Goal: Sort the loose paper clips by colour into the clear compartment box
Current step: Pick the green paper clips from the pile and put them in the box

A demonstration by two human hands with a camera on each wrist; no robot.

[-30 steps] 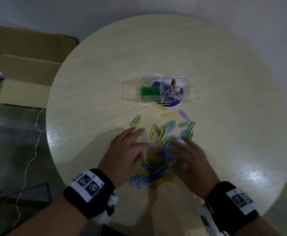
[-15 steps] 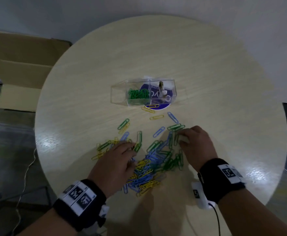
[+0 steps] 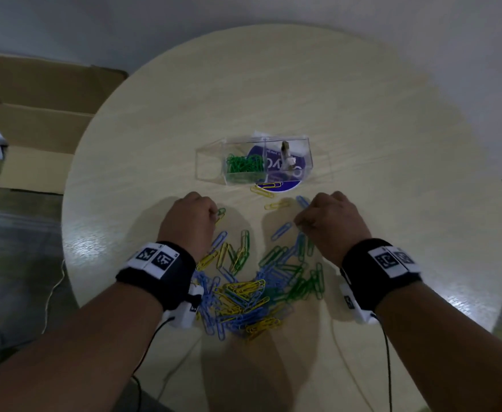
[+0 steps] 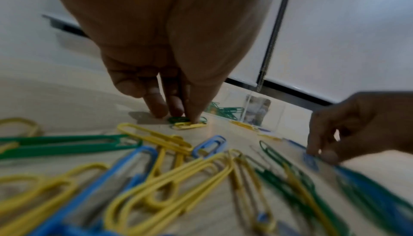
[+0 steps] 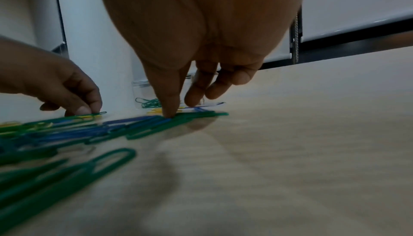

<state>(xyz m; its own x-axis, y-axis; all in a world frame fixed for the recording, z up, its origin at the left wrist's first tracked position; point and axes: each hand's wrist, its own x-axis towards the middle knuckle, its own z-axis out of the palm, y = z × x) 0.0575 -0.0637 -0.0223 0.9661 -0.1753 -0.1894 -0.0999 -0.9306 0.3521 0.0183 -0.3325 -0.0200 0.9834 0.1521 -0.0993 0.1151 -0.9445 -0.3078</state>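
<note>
The clear compartment box stands mid-table, with green clips in its left compartment. A mixed pile of blue, yellow and green paper clips lies between my wrists. My left hand is curled at the pile's far left. Its fingertips pinch a green clip that lies on a yellow one. My right hand is curled at the pile's far right. Its thumb and forefinger come down on the end of a blue clip, beside a green clip.
Loose yellow clips and a blue one lie between my hands and the box. The box stands partly on a purple round label. An open cardboard carton sits on the floor beyond the round table's left edge.
Both hands have left the middle of the pile and moved forward to its far edge, the left onto a green clip. The spread pile now shows between the wrists.
</note>
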